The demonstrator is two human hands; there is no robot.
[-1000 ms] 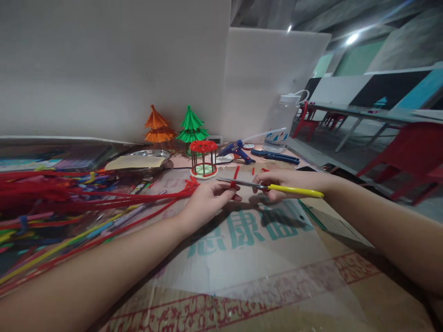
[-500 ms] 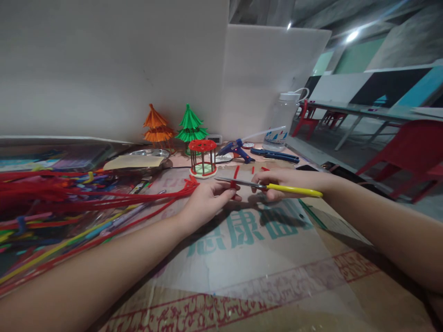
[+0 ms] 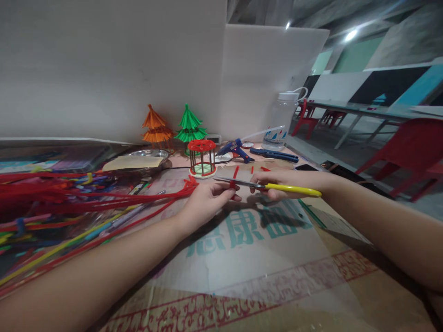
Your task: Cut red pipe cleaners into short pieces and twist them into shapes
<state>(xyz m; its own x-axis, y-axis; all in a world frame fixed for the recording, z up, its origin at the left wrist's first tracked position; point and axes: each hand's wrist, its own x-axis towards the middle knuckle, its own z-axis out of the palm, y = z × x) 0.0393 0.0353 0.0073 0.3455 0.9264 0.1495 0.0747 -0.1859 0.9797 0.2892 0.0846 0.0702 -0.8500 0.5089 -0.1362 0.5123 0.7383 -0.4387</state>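
Note:
My left hand (image 3: 206,203) is closed, pinching a bundle of long red pipe cleaners (image 3: 169,196) that trail away to the left. Short red ends stick out between its fingertips, beside the scissor blades. Yellow-handled scissors (image 3: 296,189) are in my right hand (image 3: 277,180), their blades pointing left across the pinched ends. Whether the blades touch the red strands cannot be made out. Just behind my left hand stands a small round frame (image 3: 202,159) with a red top ring, dark posts and a pale base. Short cut red pieces (image 3: 236,172) lie beyond the blades.
Colourful pipe cleaners (image 3: 20,226) are heaped at left, near a metal bowl (image 3: 165,159). An orange tree-shaped craft (image 3: 154,124) and a green one (image 3: 188,124) stand behind. A blue glue gun (image 3: 237,150), dark blue pliers-like tool (image 3: 275,155) and water bottle (image 3: 278,120) are at the back right.
Hands, scissors and red strands keep nearly the same positions. The whole view has shifted very slightly.

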